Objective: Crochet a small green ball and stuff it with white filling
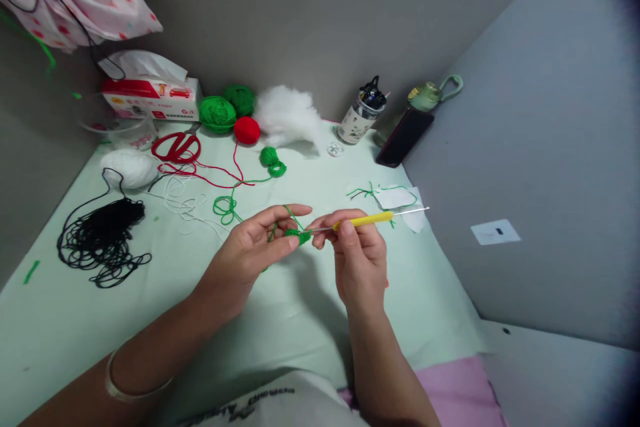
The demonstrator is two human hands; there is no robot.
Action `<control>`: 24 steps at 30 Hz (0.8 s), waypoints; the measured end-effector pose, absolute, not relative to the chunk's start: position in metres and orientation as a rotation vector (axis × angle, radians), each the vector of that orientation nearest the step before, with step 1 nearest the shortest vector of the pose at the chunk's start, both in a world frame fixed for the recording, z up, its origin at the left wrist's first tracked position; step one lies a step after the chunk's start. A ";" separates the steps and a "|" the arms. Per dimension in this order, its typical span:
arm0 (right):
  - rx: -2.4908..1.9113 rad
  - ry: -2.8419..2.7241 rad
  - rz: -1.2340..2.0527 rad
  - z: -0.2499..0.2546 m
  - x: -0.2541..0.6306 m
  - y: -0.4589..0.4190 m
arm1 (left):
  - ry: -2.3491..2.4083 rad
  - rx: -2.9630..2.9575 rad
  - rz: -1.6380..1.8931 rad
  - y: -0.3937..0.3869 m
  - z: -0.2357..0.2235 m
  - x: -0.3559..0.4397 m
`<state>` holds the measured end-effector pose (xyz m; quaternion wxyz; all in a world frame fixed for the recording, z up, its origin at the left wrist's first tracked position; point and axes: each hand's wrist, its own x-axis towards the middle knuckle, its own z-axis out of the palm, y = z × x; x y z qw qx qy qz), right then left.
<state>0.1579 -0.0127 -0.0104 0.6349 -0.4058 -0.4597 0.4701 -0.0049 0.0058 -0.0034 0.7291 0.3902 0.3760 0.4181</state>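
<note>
My left hand [257,240] pinches a small green crochet piece [299,237] between thumb and fingers, with green yarn running up over the raised index finger. My right hand [357,247] is closed round the yellow handle of a crochet hook [367,219]. The hook's thin metal tip points left and meets the green piece; its other metal end sticks out to the right. Green yarn trails from my left hand across the table to a small green yarn bundle [270,159]. My fingers cover part of the crochet piece.
Around the pale green table [280,333] lie tangled black yarn [107,233], white yarn [129,169], red scissors [176,147], green yarn balls [217,114], a red ball [247,131] and white stuffing [290,117]. A jar [359,121], phone [405,138] and tissue box [165,99] stand behind.
</note>
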 end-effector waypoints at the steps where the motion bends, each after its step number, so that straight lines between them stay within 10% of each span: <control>1: -0.937 -1.084 1.041 -0.010 0.158 -0.014 | 0.845 0.886 0.921 0.006 -0.004 -0.005; 16: -1.043 -1.910 -0.113 -0.016 0.156 -0.025 | 0.880 0.858 0.987 -0.001 -0.005 0.003; 24: -0.952 -1.277 0.631 -0.008 0.156 -0.017 | 0.684 0.521 0.901 0.012 -0.002 -0.005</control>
